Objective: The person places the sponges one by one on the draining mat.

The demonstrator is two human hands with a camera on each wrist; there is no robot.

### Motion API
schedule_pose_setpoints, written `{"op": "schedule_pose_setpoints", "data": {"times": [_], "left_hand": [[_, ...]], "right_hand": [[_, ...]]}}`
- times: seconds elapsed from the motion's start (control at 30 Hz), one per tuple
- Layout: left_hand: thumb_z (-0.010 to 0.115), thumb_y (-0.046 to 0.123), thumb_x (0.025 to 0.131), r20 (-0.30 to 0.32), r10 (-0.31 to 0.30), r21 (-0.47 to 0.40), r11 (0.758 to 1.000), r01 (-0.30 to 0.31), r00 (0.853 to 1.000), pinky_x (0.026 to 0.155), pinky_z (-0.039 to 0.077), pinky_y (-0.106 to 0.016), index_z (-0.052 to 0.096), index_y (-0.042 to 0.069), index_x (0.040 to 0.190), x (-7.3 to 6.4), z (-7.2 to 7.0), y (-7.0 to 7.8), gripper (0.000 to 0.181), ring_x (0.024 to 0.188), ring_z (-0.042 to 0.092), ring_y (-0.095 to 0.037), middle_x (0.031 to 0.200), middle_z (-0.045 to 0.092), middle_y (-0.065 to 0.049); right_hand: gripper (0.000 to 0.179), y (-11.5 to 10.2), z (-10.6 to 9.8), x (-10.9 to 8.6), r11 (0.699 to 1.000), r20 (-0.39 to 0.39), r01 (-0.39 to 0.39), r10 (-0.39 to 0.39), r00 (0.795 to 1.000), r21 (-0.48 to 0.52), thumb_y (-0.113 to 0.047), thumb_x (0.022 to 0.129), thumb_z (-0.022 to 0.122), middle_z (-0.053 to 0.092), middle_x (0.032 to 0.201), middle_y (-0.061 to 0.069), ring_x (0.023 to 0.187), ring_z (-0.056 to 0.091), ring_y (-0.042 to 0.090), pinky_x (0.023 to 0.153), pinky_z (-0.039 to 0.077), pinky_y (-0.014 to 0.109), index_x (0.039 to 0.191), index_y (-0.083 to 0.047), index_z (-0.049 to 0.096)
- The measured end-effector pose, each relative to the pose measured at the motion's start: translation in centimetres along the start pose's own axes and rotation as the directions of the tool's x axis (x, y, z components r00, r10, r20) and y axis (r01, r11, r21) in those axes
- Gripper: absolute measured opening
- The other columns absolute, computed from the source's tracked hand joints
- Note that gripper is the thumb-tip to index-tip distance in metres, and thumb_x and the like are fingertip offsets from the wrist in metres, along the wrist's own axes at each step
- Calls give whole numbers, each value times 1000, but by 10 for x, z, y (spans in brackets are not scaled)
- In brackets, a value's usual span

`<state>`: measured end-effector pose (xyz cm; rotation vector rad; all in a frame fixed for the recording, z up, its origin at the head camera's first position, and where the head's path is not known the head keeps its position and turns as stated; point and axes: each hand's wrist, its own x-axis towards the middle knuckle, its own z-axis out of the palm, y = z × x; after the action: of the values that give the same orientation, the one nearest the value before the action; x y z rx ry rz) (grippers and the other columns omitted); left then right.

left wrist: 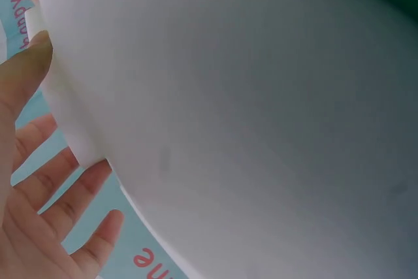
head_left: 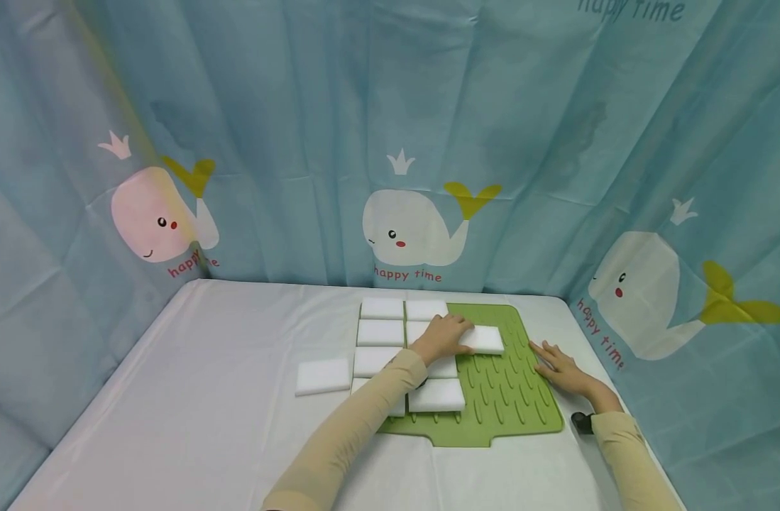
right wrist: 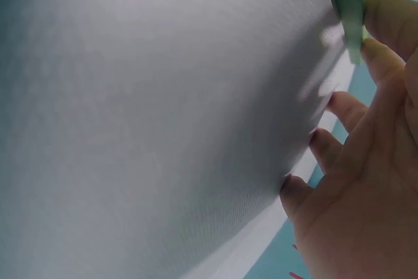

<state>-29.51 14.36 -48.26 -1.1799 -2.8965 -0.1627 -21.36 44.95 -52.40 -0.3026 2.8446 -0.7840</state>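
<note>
A green ridged drying mat (head_left: pixel 504 397) lies on the table, with white sponge blocks (head_left: pixel 380 333) set in two columns on its left part. My left hand (head_left: pixel 442 336) reaches over these columns and holds another white sponge block (head_left: pixel 487 341) above the mat's ridges, just right of the second column. In the left wrist view, the thumb lies on one side of that block (left wrist: pixel 72 122) and fingers on the other. My right hand (head_left: pixel 565 372) rests at the mat's right edge, thumb and index finger touching the green rim (right wrist: pixel 353 11), other fingertips on the tablecloth.
One loose white sponge block (head_left: pixel 323 376) lies on the white tablecloth (head_left: pixel 204 397), left of the mat. A blue curtain (head_left: pixel 287 213) printed with whales hangs behind and on both sides of the table. My left forearm crosses over the lower-left blocks and hides part of them.
</note>
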Motion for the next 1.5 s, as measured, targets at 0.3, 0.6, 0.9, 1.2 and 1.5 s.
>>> {"op": "schedule_pose_setpoints", "data": {"times": [0.3, 0.6, 0.9, 1.2, 1.5], "left_hand": [[57, 55, 84, 10, 0, 3, 1000, 0, 1000, 100, 39, -38, 47, 25, 136, 2, 3, 0, 61, 121, 48, -18, 134, 50, 2], [57, 58, 82, 11, 18, 22, 1000, -18, 1000, 102, 38, -40, 45, 25, 137, 4, 10, 1, 65, 122, 48, -19, 134, 50, 1], [57, 60, 81, 5, 12, 23, 1000, -12, 1000, 102, 37, -40, 44, 26, 138, 5, 14, -2, 67, 123, 46, -19, 135, 48, 2], [56, 61, 81, -28, 2, 10, 1000, -2, 1000, 101, 38, -39, 45, 26, 136, 2, 4, -3, 67, 123, 46, -19, 136, 48, 2], [54, 59, 83, -119, 37, 36, 999, -33, 992, 99, 41, -39, 47, 28, 134, -2, -6, -3, 60, 122, 47, -17, 133, 50, 3]], "right_hand": [[59, -3, 0, -2, 1000, -9, -5, 5, 1000, 6, -29, 98, 45, 9, 146, 36, 131, 0, 58, 99, -3, 72, 146, -3, 24], [59, -4, 1, -3, 1000, -12, -8, 8, 1000, 9, -29, 97, 46, 9, 147, 36, 131, -1, 58, 99, -4, 72, 146, -4, 24], [59, -2, 1, -2, 1000, -13, 2, -2, 1000, 1, -30, 98, 45, 9, 147, 36, 131, 0, 58, 100, -2, 71, 146, -5, 24], [58, -3, -2, 0, 1000, -14, 14, -15, 1000, -9, -29, 98, 45, 10, 146, 36, 131, 1, 58, 99, -2, 72, 146, -3, 25], [58, -1, 1, -2, 1000, -19, 7, -7, 1000, 2, -29, 98, 44, 9, 146, 36, 131, 0, 58, 99, -3, 72, 146, -3, 24]]}}
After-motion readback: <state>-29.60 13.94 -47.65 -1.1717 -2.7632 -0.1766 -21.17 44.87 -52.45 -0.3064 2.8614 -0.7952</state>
